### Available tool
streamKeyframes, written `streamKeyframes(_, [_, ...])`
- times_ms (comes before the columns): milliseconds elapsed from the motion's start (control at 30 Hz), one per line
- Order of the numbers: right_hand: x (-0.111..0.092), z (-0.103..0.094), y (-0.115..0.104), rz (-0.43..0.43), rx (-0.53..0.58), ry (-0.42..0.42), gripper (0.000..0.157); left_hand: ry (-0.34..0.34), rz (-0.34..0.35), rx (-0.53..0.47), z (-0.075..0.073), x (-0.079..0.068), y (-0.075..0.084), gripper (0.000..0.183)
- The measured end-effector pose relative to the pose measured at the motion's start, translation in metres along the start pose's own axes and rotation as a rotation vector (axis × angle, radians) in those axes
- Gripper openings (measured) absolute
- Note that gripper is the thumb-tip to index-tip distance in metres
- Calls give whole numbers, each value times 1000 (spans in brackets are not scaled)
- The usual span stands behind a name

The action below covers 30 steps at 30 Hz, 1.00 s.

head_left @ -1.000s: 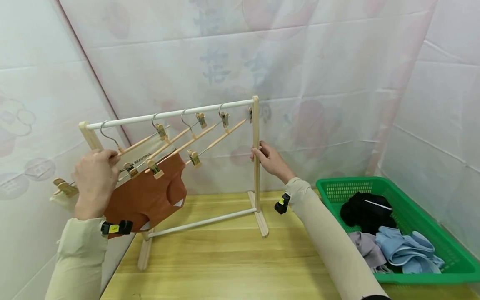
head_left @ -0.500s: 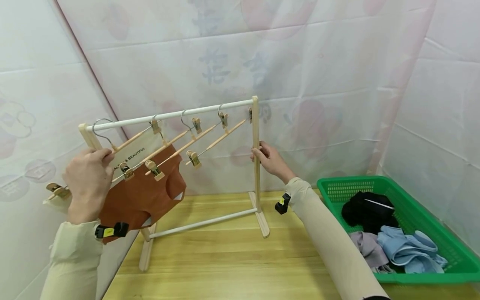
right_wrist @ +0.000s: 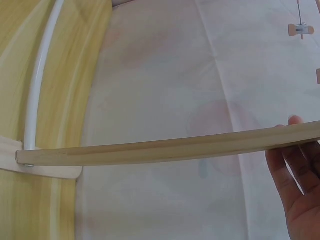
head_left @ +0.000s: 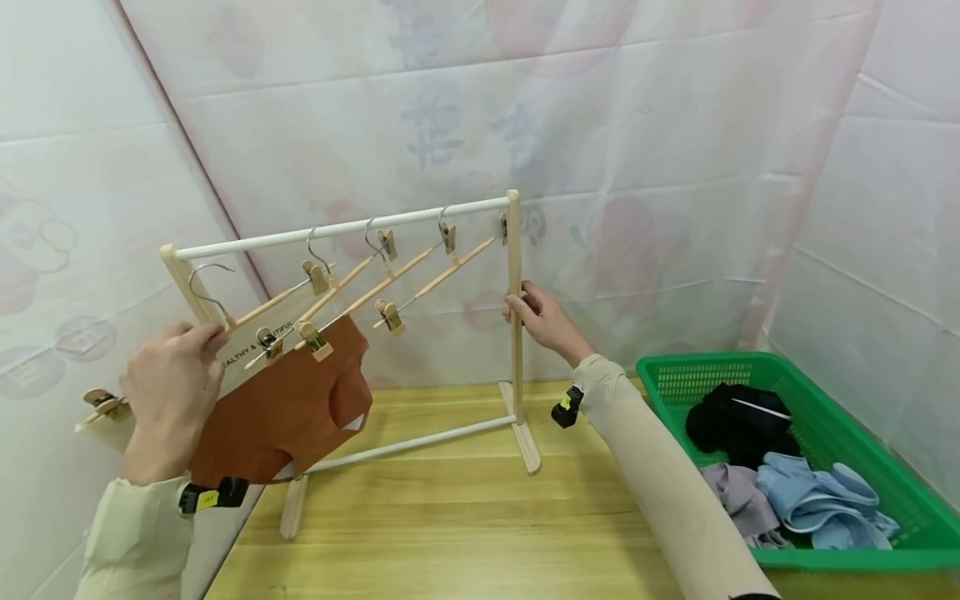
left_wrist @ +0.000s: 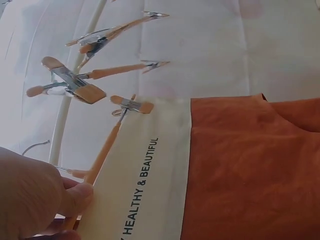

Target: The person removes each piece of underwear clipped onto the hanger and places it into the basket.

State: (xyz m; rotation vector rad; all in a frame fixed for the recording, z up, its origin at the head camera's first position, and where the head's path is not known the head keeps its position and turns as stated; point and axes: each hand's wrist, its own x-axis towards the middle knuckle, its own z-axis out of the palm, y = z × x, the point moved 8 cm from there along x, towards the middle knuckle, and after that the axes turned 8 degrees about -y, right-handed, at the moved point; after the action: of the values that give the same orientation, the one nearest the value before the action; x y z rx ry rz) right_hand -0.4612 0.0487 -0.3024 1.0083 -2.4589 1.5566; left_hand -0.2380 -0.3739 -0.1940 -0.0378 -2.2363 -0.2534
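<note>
My left hand pinches the wooden bar of a clip hanger between thumb and fingers. The hanger's metal hook stands just below the rail, apart from it. Clipped to this hanger are rust-orange underpants with a cream waistband printed "HEALTHY & BEAUTIFUL". My right hand holds the right upright of a small wooden clothes rack, fingers behind the post and thumb in front. In the right wrist view, fingers of that right hand wrap the same post.
Other bare clip hangers hang from the white rail, close beside the held one. A green basket on the right holds black, mauve and light-blue clothes. The rack stands on a wooden table before a curtain wall.
My left hand has moved left and down with the hanger and underpants. The hanger's hook has come off the rail and dropped below it. My right hand stays on the post.
</note>
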Motion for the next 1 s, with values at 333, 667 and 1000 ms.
streamKeyframes(333, [-4,-1,0,21,-14,6,45,-13,60,-2,9,-36,6,6])
streamKeyframes(667, [-2,-1,0,43,0,4,34,42,132,4,1,-58,23,3])
streamKeyframes(1000, [-14,0,-31,49,24,-24,26,115,194,0,-8,-63,43,7])
